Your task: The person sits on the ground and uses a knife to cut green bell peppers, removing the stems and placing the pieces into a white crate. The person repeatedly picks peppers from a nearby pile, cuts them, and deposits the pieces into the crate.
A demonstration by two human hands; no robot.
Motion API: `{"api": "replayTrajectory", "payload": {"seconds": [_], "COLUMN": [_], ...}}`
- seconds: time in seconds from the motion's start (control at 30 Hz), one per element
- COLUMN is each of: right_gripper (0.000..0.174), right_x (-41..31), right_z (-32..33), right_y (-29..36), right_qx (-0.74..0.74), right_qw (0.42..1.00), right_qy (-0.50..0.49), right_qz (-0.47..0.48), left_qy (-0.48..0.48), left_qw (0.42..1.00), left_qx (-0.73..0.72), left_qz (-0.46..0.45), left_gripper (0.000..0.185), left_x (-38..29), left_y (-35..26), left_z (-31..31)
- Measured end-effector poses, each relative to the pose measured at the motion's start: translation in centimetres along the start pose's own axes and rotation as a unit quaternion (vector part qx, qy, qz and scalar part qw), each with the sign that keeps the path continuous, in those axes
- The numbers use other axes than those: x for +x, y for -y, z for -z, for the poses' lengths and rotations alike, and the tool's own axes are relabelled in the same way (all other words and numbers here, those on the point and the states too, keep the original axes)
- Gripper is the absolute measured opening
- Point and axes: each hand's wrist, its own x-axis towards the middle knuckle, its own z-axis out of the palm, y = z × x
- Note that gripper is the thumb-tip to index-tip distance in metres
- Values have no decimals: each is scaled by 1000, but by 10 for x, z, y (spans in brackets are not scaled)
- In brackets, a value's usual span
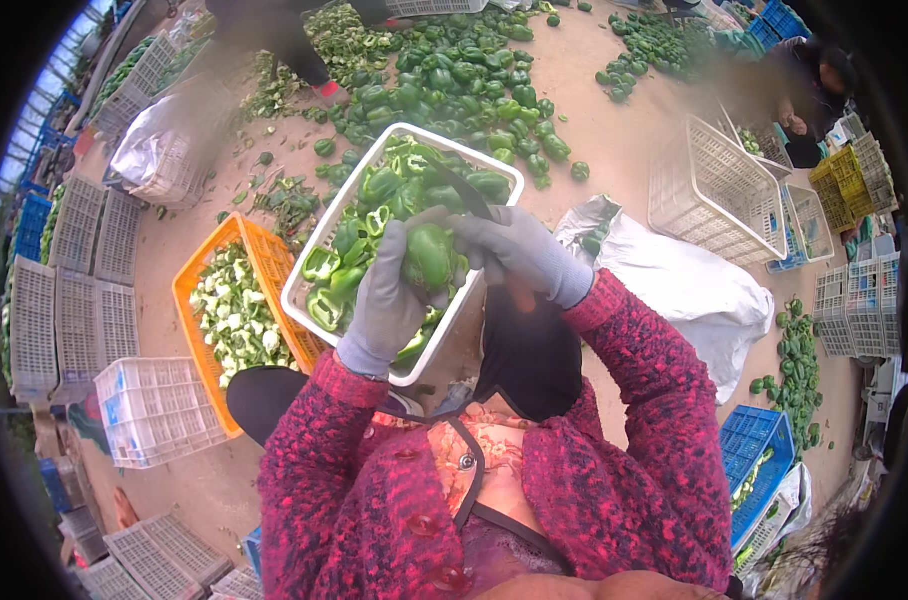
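Observation:
My left hand [388, 304], in a grey glove, grips a whole green bell pepper [429, 256] from the left and below. In my right hand [520, 244], gloved alike, is a knife [460, 186] whose dark blade points up and left over the peppers; its reddish handle end shows below my fingers. The right fingers are close against the pepper's right side; whether they touch it is unclear. Beneath both hands stands a white plastic crate [304, 264] filled with cut and whole green peppers [382, 184].
An orange crate [186, 300] of pepper cores adjoins the white crate on the left. Loose peppers [454, 75] cover the floor ahead. A white sack [649, 277] lies right, near an empty white crate [724, 195]. People are at the upper left and upper right.

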Motion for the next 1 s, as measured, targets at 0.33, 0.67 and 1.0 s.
{"api": "replayTrajectory", "payload": {"seconds": [0.33, 0.67, 1.0], "right_gripper": [19, 21, 18], "right_x": [5, 54, 76], "right_z": [-118, -140, -104], "right_y": [-72, -113, -77], "right_qx": [-402, -362, 56], "right_qw": [906, 927, 933], "right_qy": [20, 77, 270], "right_qz": [131, 64, -230], "left_qy": [-258, -325, -151], "left_qw": [962, 917, 977], "left_qx": [-83, 23, -139], "left_qz": [-34, -228, -50], "left_gripper": [66, 51, 50], "left_x": [-45, -27, -36], "left_y": [47, 111, 109], "left_z": [105, 156, 211]}}
